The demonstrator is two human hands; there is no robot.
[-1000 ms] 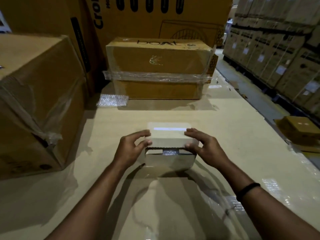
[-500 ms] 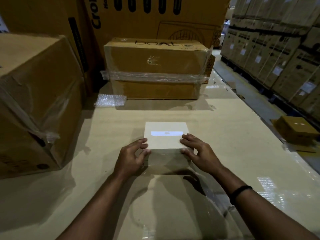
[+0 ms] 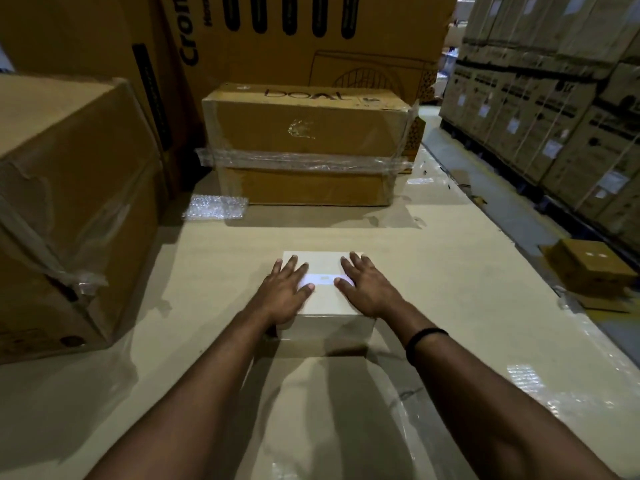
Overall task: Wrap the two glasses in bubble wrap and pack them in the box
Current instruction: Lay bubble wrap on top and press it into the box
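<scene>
Box [image 3: 325,299] closed, both hands [image 3: 285,294] [image 3: 369,289] spread flat on lid; hard pressing may crack glasses inside.

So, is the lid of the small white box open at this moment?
No, the small white box is closed, and the left hand and right hand lie flat on its lid.

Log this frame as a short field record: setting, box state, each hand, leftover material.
setting: cardboard-covered work surface among large cartons
box: small white box, lid closed, glasses not visible
left hand: left hand flat, palm down on lid
right hand: right hand flat, palm down on lid
leftover: bubble wrap piece lying far left, untouched
</scene>
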